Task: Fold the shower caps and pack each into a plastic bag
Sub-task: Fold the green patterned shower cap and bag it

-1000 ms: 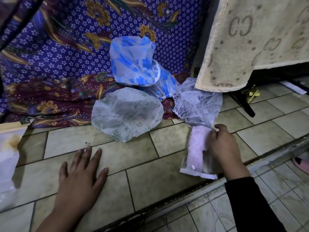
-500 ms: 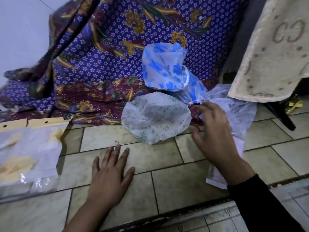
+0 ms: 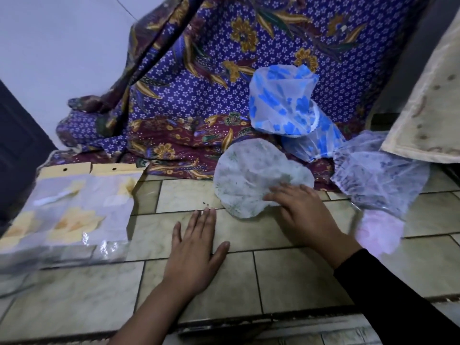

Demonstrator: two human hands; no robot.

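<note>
Pale tiled floor (image 3: 286, 277) fills the lower half of the view and carries everything the task needs. A large purple batik cloth (image 3: 199, 95) is draped behind it, and its hem spills onto the tiles. At the right edge hangs a beige patterned cloth (image 3: 428, 115). To the far left lies a flat stack of clear plastic bags (image 3: 69, 220) with yellow flower prints showing through. Three loose caps sit along the cloth's hem. A blue-flowered cap (image 3: 281, 100) stands puffed up at the back, and a lilac cap (image 3: 378, 175) slumps to the right. A white cap with green sprigs (image 3: 249, 175) lies spread roughly flat, half on the hem and half on the tiles. A pink packed bag (image 3: 378, 232) rests just beside the lilac cap, blurred. The right hand (image 3: 303, 215) lies on the near right edge of the green-sprigged cap. Its fingers (image 3: 281, 192) are spread and fairly straight, resting on the film rather than pinching it. The left hand (image 3: 194, 250) is flat on a tile with fingers extended, holding nothing. Its fingertips are near the cap's near left edge but not touching it. The cap is a near circle with no marked long axis, and it lies ahead of and between the two hands. The right hand is the nearer, being already in contact. A fold would probably bring the far edge toward the person, or the right edge across to the left. Thin film like this is likely to slide on smooth tile unless the left hand pins it.
</note>
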